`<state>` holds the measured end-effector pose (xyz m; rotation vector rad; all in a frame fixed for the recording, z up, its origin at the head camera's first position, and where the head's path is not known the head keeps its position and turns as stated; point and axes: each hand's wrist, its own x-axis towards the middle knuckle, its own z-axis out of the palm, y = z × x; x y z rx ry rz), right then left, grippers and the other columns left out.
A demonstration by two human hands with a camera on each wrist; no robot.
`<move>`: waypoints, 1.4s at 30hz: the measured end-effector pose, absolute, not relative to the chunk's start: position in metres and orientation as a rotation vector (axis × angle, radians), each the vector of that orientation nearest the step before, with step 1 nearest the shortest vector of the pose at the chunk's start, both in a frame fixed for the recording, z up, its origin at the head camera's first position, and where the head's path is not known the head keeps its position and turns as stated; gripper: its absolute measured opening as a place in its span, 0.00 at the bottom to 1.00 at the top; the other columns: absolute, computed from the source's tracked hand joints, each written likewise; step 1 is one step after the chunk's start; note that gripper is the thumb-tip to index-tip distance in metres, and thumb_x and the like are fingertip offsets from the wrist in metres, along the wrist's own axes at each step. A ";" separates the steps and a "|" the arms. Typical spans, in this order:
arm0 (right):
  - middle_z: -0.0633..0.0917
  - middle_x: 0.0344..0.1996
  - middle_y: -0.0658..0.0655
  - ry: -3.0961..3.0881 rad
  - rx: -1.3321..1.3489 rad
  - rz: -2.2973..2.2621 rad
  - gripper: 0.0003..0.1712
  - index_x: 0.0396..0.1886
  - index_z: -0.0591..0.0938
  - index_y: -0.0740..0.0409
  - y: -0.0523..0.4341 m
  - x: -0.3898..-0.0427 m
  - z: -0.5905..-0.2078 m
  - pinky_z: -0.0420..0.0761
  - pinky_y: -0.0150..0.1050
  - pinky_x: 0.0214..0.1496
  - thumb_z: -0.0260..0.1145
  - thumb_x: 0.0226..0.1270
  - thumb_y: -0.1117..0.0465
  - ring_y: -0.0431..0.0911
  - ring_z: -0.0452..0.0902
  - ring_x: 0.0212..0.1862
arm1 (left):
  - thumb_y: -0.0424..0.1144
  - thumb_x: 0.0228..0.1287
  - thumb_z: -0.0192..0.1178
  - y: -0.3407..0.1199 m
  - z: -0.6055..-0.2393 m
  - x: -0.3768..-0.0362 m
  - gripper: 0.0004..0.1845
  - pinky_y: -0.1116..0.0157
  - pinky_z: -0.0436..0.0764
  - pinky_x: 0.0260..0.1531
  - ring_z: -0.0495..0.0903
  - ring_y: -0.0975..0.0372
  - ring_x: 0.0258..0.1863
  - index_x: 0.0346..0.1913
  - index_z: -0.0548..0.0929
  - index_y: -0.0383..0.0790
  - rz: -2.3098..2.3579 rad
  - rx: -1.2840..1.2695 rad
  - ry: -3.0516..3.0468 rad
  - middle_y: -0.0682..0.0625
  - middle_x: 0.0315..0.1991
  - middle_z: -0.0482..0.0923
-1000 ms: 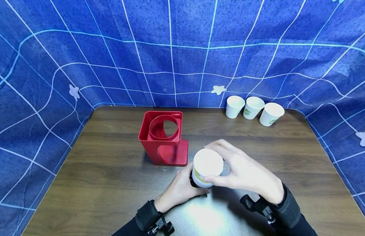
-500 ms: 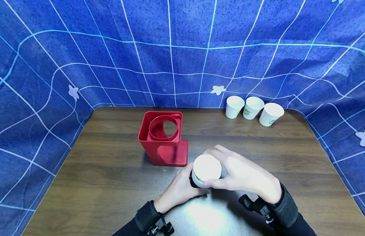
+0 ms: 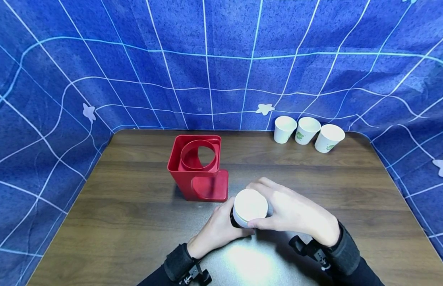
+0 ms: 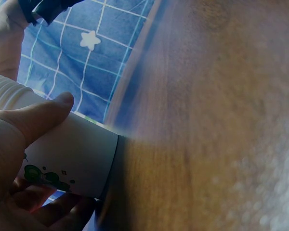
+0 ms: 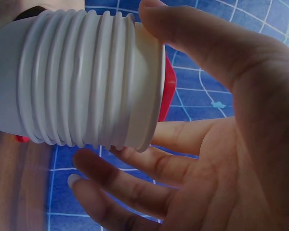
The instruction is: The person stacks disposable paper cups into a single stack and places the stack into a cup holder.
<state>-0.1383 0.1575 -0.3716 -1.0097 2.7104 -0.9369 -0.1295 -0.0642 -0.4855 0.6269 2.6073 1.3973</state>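
A stack of nested white paper cups [image 3: 250, 204] stands upright on the wooden table, near the middle. My left hand [image 3: 217, 227] grips it low on the left, its thumb lying along the wall of the lowest cup [image 4: 82, 154], which bears a green print. Around the upper part of the stack my right hand [image 3: 291, 208] holds the top cup [image 5: 148, 82], thumb at its rim and fingers curving round the far side. Several rims sit close together below that cup in the right wrist view. The stack's far side is hidden in the head view.
Left of and behind the stack stands a red square-sided holder [image 3: 182, 182] with a round ring inside and a flat foot. Three white paper cups [image 3: 303, 131] stand in a row at the back right. A blue gridded cloth [image 3: 221, 71] hangs behind the table.
The top cup has gone down into the stack, with my right hand lowering along with it. Little movement shows in the last half second. My left hand has stayed in place.
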 end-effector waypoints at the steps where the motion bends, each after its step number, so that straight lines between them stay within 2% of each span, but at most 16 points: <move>1: 0.80 0.51 0.42 2.707 -1.008 -0.937 0.35 0.61 0.79 0.45 0.157 -0.138 -0.372 0.82 0.40 0.52 0.79 0.56 0.40 0.36 0.78 0.48 | 0.46 0.46 0.83 -0.064 -0.485 -0.129 0.43 0.58 0.80 0.60 0.80 0.65 0.56 0.66 0.74 0.47 1.397 0.625 2.606 0.55 0.56 0.83; 14: 0.80 0.51 0.41 2.728 -1.008 -0.873 0.36 0.62 0.79 0.44 0.157 -0.138 -0.375 0.82 0.39 0.52 0.78 0.56 0.38 0.35 0.78 0.48 | 0.45 0.45 0.83 -0.064 -0.486 -0.130 0.42 0.58 0.81 0.58 0.81 0.64 0.55 0.65 0.75 0.46 1.417 0.647 2.609 0.54 0.56 0.83; 21: 0.80 0.51 0.44 2.714 -0.987 -0.864 0.40 0.62 0.79 0.49 0.157 -0.139 -0.374 0.83 0.41 0.53 0.81 0.52 0.40 0.37 0.78 0.49 | 0.42 0.45 0.83 -0.065 -0.487 -0.131 0.38 0.59 0.82 0.56 0.82 0.63 0.52 0.61 0.77 0.43 1.432 0.715 2.623 0.51 0.53 0.84; 32: 0.82 0.50 0.48 2.690 -1.023 -0.891 0.38 0.62 0.79 0.52 0.158 -0.140 -0.377 0.82 0.40 0.52 0.78 0.58 0.39 0.39 0.78 0.48 | 0.42 0.45 0.83 -0.064 -0.488 -0.131 0.41 0.57 0.81 0.58 0.81 0.63 0.54 0.64 0.75 0.44 1.451 0.704 2.603 0.52 0.54 0.84; 42: 0.82 0.50 0.49 2.671 -1.023 -0.907 0.38 0.63 0.79 0.54 0.157 -0.141 -0.378 0.82 0.41 0.52 0.79 0.57 0.40 0.40 0.78 0.48 | 0.42 0.46 0.83 -0.064 -0.484 -0.131 0.44 0.57 0.79 0.61 0.79 0.64 0.57 0.68 0.73 0.46 1.448 0.689 2.564 0.54 0.58 0.81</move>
